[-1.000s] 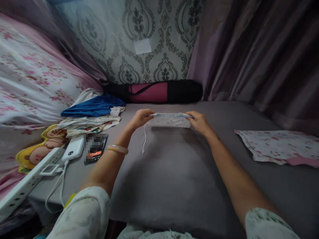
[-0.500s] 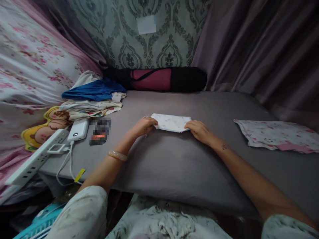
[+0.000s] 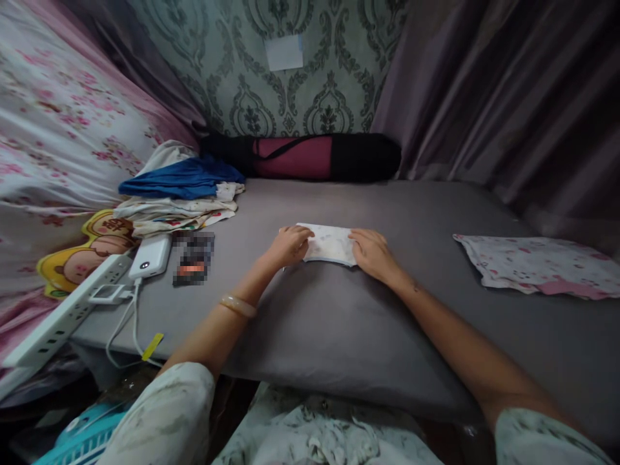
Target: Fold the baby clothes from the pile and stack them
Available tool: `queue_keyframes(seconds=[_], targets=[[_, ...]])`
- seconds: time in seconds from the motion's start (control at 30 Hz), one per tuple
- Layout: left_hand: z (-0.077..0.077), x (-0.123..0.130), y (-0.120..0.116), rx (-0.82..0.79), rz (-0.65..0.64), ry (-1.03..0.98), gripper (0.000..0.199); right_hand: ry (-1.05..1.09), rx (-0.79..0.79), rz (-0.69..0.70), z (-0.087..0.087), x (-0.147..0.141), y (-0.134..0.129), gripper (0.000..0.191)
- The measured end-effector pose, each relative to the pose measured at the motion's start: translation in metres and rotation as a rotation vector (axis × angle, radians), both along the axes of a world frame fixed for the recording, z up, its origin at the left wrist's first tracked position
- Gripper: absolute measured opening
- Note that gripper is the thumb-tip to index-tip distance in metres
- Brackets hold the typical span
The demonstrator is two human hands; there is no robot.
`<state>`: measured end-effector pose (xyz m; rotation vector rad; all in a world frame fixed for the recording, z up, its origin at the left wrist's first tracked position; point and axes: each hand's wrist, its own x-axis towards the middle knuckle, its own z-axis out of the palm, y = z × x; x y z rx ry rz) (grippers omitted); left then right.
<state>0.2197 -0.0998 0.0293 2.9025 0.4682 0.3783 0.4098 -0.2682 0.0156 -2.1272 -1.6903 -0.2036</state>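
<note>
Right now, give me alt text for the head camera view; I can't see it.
Two bare hands, left and right, hold the ends of a small white folded cloth over a grey sheet. Piled clothes, a power bank and a power strip are at left, a folded patterned cloth at right.

So the left hand (image 3: 292,247) and right hand (image 3: 372,253) had opposite ends of a small folded white cloth (image 3: 331,245), pretty much flat on the grey-sheeted bed (image 3: 334,329). Off to the left sat a rectangular white power bank (image 3: 151,255), near a crumpled blue fabric garment (image 3: 177,179). A pink-patterned white folded fabric (image 3: 537,263) lay well apart, over on the right.
</note>
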Motion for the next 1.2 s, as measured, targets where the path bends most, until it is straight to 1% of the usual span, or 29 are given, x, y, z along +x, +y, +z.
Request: queue_keyframes(seconds=[0.07,0.17,0.27,0.37,0.6,0.77,0.97,1.1,1.2], targets=[[-0.004,0.018,-0.008,0.039,0.037,0.005,0.041,0.008,-0.05,-0.034,-0.002,-0.014,0.019,0.047],[-0.014,0.042,-0.015,0.076,0.083,0.082,0.047,0.023,-0.16,-0.072,-0.008,-0.03,0.041,0.053],[-0.025,0.054,-0.014,0.072,0.123,0.122,0.051,0.007,-0.199,-0.085,-0.013,-0.035,0.052,0.054],[-0.032,0.058,-0.01,0.046,0.121,0.136,0.053,0.002,-0.214,-0.082,-0.017,-0.032,0.055,0.054],[-0.036,0.058,-0.008,-0.007,0.155,0.189,0.055,0.016,-0.236,-0.076,-0.019,-0.028,0.053,0.054],[-0.038,0.054,-0.002,-0.01,0.232,0.17,0.055,-0.004,-0.257,-0.136,-0.021,-0.021,0.048,0.057],[-0.039,0.041,0.008,-0.031,0.256,0.149,0.058,-0.022,-0.289,-0.179,-0.026,-0.002,0.038,0.06],[-0.04,0.029,0.017,-0.068,0.273,0.165,0.059,-0.03,-0.313,-0.188,-0.032,0.011,0.026,0.062],[-0.039,0.021,0.024,-0.106,0.269,0.197,0.06,-0.028,-0.311,-0.19,-0.032,0.016,0.02,0.062]])
